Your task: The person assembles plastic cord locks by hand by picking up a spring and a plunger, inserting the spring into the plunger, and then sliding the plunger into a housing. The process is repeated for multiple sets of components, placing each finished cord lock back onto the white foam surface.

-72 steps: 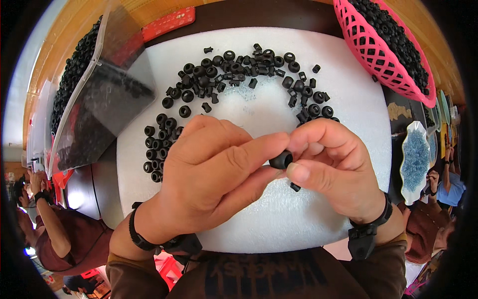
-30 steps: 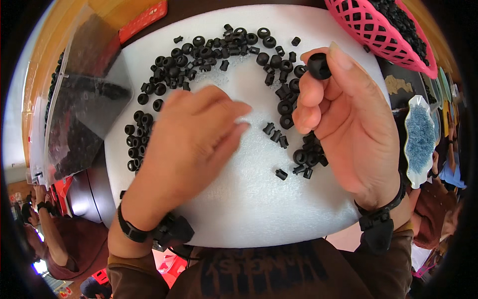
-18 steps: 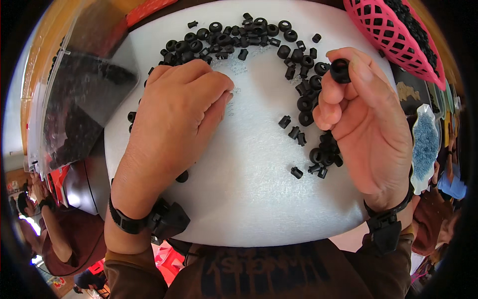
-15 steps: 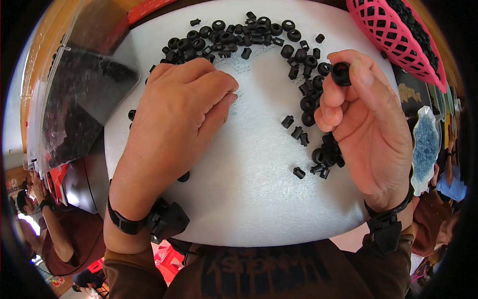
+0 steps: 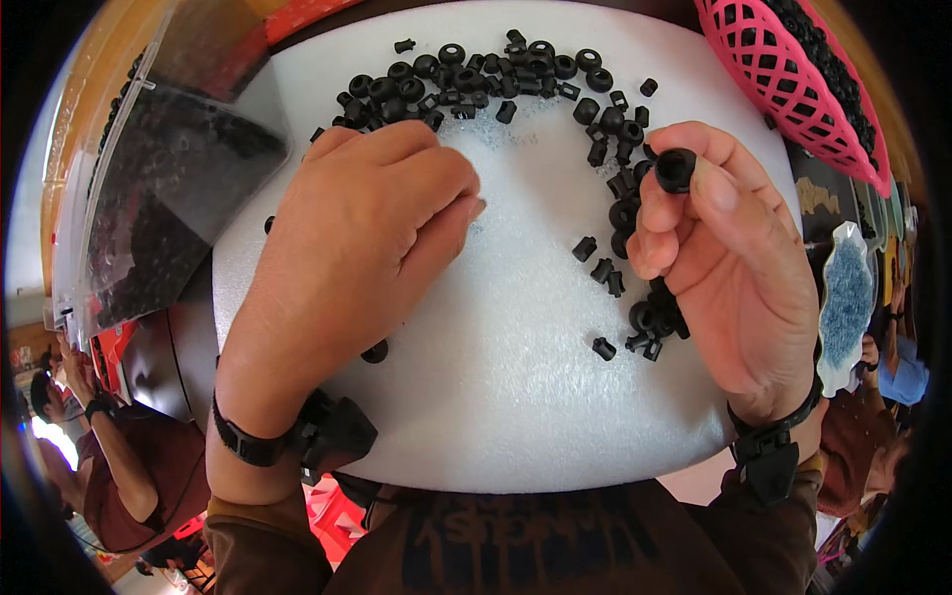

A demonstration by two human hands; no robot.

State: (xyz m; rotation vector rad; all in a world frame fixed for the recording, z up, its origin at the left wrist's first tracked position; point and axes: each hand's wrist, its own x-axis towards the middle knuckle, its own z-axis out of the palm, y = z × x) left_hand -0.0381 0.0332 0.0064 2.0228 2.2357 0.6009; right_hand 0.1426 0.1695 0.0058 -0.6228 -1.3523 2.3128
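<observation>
Between the thumb and fingers of my right hand [image 5: 729,228] is a small round black cap [image 5: 676,171], its hollow opening showing. My left hand [image 5: 367,213] is closed above the white foam sheet [image 5: 476,397], back of the hand up; its fingertips press together and hide whatever they may hold. Beyond both hands, many small black plastic parts lie in an arc, some round rings [image 5: 451,54], some short spool-like pieces [image 5: 585,248]. A few tiny clear bits [image 5: 486,124] are scattered on the foam near the arc.
A pink mesh basket [image 5: 764,69] full of black parts stands at the far right. Below it sits a white scalloped dish [image 5: 845,307] of bluish bits. Clear plastic boxes [image 5: 149,188] with black parts line the left. Other people [image 5: 119,456] sit at both sides.
The cap in my right hand has tilted a little and moved slightly down. My left hand stays closed in nearly the same place. The view has shifted slightly.
</observation>
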